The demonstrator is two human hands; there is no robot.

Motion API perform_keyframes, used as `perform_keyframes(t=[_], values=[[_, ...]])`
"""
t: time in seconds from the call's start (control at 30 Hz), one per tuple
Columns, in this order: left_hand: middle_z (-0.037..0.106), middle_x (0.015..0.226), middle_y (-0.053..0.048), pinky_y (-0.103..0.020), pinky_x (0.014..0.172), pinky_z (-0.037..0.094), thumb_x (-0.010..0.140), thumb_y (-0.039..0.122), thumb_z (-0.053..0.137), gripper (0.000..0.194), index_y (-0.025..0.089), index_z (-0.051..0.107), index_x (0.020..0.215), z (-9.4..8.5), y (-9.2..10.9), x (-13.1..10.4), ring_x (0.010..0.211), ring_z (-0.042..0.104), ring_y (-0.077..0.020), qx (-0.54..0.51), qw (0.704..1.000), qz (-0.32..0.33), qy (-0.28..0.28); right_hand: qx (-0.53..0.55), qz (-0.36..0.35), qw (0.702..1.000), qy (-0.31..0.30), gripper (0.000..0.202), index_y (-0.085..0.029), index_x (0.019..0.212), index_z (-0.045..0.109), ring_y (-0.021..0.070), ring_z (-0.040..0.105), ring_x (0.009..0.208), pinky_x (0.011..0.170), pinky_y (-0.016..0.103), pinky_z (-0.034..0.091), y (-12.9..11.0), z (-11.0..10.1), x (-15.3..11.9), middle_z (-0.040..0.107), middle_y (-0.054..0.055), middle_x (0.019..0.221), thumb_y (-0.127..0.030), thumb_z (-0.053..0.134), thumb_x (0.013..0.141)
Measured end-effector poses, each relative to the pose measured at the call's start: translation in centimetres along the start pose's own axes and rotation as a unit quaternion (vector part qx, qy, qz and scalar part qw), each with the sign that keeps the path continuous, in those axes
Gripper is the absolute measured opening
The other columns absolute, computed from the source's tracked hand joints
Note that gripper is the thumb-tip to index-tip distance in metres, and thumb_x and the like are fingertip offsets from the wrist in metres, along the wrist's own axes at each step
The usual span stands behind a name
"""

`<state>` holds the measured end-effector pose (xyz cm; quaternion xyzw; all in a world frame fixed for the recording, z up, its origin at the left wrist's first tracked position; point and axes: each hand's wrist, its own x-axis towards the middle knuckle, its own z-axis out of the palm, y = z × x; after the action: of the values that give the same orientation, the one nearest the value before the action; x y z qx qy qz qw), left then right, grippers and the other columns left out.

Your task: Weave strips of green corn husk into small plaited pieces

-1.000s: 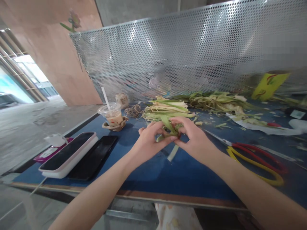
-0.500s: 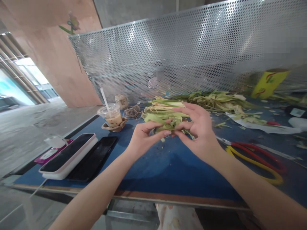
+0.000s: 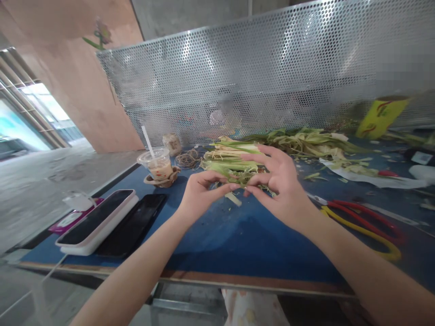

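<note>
Over the blue table point(image 3: 210, 244), my left hand point(image 3: 204, 192) pinches a green plant strip point(image 3: 238, 179) between thumb and fingers. My right hand point(image 3: 277, 185) pinches the other side of the strip, its upper fingers raised and bent. The two hands nearly meet at their fingertips. Just behind them lies a bundle of pale green stalks point(image 3: 229, 156). A short pale end point(image 3: 234, 198) hangs below my left fingertips; whether it belongs to the strip I cannot tell.
Left stand a plastic cup point(image 3: 158, 165), a twine coil point(image 3: 188, 159), a pink-edged white case point(image 3: 98, 222) and a black phone point(image 3: 132, 226). Right lie red-and-yellow-handled scissors point(image 3: 363, 226), white paper point(image 3: 377, 180) and a leaf heap point(image 3: 302, 140). A perforated metal screen point(image 3: 238, 72) rises behind.
Both hands have shifted slightly left. The green piece between them has turned, and a pale end now shows below my left fingertips.
</note>
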<state>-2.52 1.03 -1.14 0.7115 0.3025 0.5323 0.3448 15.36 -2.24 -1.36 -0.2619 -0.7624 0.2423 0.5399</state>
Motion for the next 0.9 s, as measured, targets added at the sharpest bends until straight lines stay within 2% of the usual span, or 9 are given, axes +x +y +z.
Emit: perform_keyframes(t=[0.17, 0.3, 0.43, 0.57, 0.8, 0.9], values=[[0.069, 0.063, -0.001, -0.022, 0.059, 0.049, 0.060, 0.027, 0.075, 0.014, 0.017, 0.068, 0.064, -0.1, -0.3, 0.4, 0.057, 0.060, -0.0105, -0.071, 0.995, -0.051, 0.042, -0.038, 0.027, 0.999, -0.001, 0.056, -0.035, 0.128, 0.026, 0.0094, 0.062, 0.068, 0.074, 0.032, 0.053, -0.2, -0.6, 0.2, 0.041, 0.006, 0.131, -0.011, 0.049, 0.082], [0.063, 0.055, 0.002, -0.019, 0.054, 0.044, 0.063, 0.029, 0.073, 0.013, 0.017, 0.068, 0.064, -0.1, -0.4, 0.4, 0.052, 0.054, -0.0075, -0.109, 0.991, -0.056, 0.047, -0.071, 0.053, 0.996, -0.012, 0.047, -0.031, 0.124, 0.034, 0.0099, 0.062, 0.065, 0.066, 0.028, 0.053, -0.2, -0.8, 0.3, 0.052, 0.005, 0.119, -0.016, 0.051, 0.082], [0.062, 0.054, 0.001, -0.021, 0.056, 0.044, 0.067, 0.033, 0.069, 0.017, 0.017, 0.069, 0.066, 0.2, -0.1, 0.3, 0.054, 0.054, -0.0084, -0.142, 0.986, -0.085, 0.003, -0.121, 0.064, 0.991, -0.008, 0.022, -0.025, 0.104, 0.052, 0.0100, 0.062, 0.063, 0.062, 0.025, 0.051, 0.4, -0.7, 0.3, 0.061, 0.001, 0.096, -0.021, 0.051, 0.082], [0.061, 0.052, 0.001, -0.020, 0.053, 0.041, 0.062, 0.032, 0.073, 0.018, 0.015, 0.067, 0.058, 0.6, -0.1, 0.2, 0.051, 0.051, -0.0070, -0.128, 0.985, -0.114, 0.003, -0.164, 0.049, 0.985, 0.009, 0.004, -0.022, 0.082, 0.058, 0.0109, 0.060, 0.063, 0.060, 0.023, 0.049, 0.8, -0.7, 0.4, 0.061, 0.000, 0.078, -0.021, 0.055, 0.079], [0.059, 0.049, 0.003, -0.019, 0.051, 0.039, 0.060, 0.029, 0.074, 0.017, 0.015, 0.065, 0.055, 0.4, -0.2, 0.3, 0.049, 0.049, -0.0059, -0.093, 0.988, -0.118, 0.038, -0.241, 0.047, 0.969, -0.013, 0.008, -0.020, 0.074, 0.058, 0.0116, 0.055, 0.067, 0.061, 0.023, 0.044, 0.1, -1.6, 1.0, 0.061, 0.001, 0.073, -0.017, 0.053, 0.079], [0.060, 0.051, 0.002, -0.019, 0.052, 0.040, 0.061, 0.030, 0.074, 0.018, 0.015, 0.066, 0.056, 0.3, 0.0, 0.3, 0.051, 0.050, -0.0068, -0.065, 0.990, -0.123, 0.015, -0.247, 0.065, 0.966, -0.028, 0.008, -0.019, 0.072, 0.056, 0.0115, 0.054, 0.066, 0.061, 0.023, 0.042, 0.0, -1.8, 1.0, 0.059, 0.000, 0.072, -0.017, 0.052, 0.078]])
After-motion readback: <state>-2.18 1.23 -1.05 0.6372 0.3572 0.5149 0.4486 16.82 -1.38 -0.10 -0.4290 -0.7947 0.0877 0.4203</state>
